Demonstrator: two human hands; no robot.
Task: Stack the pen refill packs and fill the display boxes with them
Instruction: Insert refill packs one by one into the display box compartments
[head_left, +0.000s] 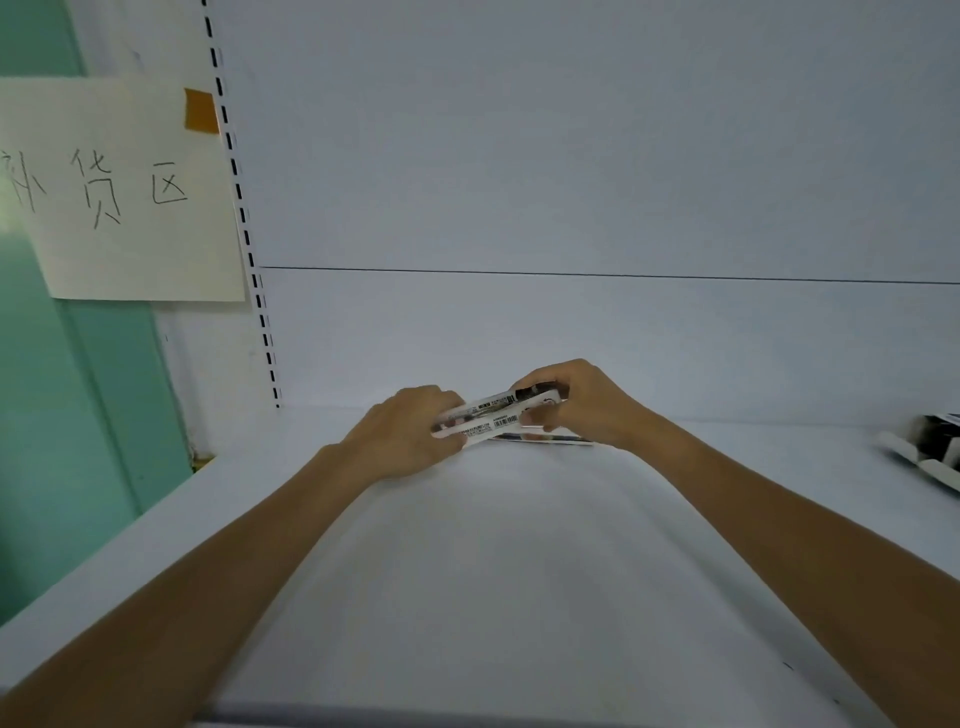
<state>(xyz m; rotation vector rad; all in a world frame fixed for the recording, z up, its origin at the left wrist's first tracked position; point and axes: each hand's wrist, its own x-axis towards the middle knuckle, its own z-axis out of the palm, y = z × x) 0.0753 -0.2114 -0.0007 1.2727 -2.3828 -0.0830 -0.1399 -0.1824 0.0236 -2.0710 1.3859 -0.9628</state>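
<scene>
While your left grip (410, 436) pinched one end of the refill packs (489, 419), your right grip (582, 405) pinched the other, low over the shelf (519, 545).

- White shelf (519, 571) fills the lower frame.
- White back panel (571, 156) behind it; a thin dark seam (623, 274) runs across mid frame.
- Slotted upright strip (244, 228) left of centre, running from top edge to shelf.
- Cream paper sign (130, 234) upper left, with handwritten characters.
- Orange tape (200, 110) on sign's top right corner.
- Teal wall (78, 415) along left edge.
</scene>
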